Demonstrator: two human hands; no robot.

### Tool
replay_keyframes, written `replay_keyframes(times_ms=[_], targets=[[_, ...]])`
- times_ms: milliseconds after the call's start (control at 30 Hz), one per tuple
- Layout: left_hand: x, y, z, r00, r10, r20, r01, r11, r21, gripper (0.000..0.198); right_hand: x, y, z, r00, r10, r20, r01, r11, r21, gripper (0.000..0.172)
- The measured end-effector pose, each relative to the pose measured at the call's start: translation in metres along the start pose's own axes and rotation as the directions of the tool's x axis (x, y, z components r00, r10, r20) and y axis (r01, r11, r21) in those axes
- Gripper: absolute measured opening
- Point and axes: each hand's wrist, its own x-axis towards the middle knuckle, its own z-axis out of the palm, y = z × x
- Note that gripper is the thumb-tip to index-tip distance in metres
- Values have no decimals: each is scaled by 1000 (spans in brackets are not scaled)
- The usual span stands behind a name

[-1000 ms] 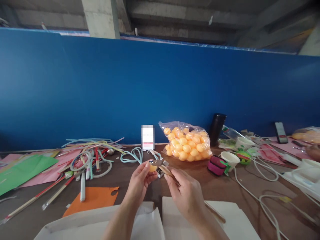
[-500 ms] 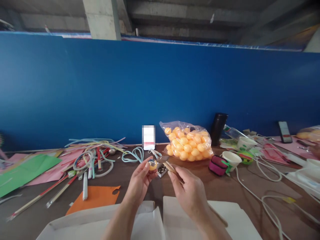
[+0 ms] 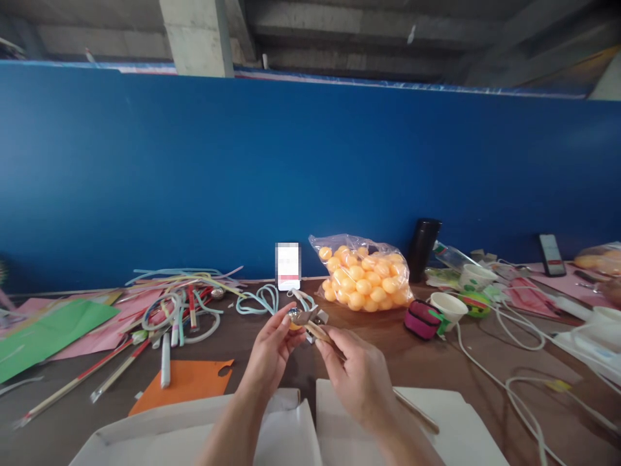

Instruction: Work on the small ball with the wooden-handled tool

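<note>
My left hand (image 3: 272,349) holds an orange table tennis ball (image 3: 294,326) between thumb and fingers. The ball's upper side is cut open, with shiny metal balls inside. In my right hand (image 3: 356,372) are slim wooden sticks that look like chopsticks (image 3: 317,332). Their front end reaches to the ball's opening, and a rear end sticks out behind my wrist. A dark grey piece (image 3: 305,317) lies at the tips; what it is, I cannot make out. Behind the sticks a small box (image 3: 321,317) of metal balls is partly hidden.
A clear bag of orange balls (image 3: 366,278) lies behind my hands. To the right are a purple pouch (image 3: 422,320), a paper cup (image 3: 449,308) and white cables (image 3: 521,401). Leftward are balloon sticks, tubing and orange paper (image 3: 187,382). White boards (image 3: 412,414) lie in front.
My right hand has moved left, bringing the stick tips from beside the ball to its opening. My left hand has stayed nearly still with the ball.
</note>
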Motion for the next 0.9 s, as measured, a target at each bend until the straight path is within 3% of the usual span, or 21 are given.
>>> replay_keyframes(times_ms=[900], targets=[[-2,1,-5,998,12,61,-14,1000,17,49,1,-1,-4,998,-8,-55,6,999,-32,24]])
